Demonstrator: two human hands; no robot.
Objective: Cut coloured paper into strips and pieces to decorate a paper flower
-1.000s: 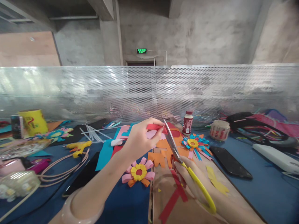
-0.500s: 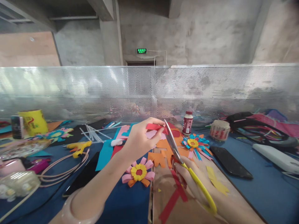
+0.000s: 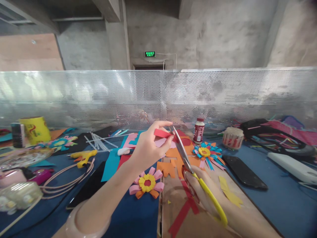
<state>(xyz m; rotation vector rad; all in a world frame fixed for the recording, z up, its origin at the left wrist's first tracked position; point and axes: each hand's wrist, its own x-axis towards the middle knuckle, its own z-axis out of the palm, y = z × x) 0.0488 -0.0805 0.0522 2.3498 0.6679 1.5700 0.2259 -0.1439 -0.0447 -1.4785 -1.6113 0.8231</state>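
Our left hand (image 3: 148, 143) holds the red strip (image 3: 161, 133) above the orange paper (image 3: 165, 169), just beside the scissors (image 3: 183, 153) that our right hand (image 3: 203, 187) grips. Our left fingertips (image 3: 170, 123) are so near the blades that a slip could nick us or skew a cut.

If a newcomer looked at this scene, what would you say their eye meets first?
Probably the yellow-handled scissors in the right hand, pointing up toward the red strip in the left hand, mid-picture. Below that left hand sits a pink and orange flower with a yellow middle. At the back, a green exit sign glows.
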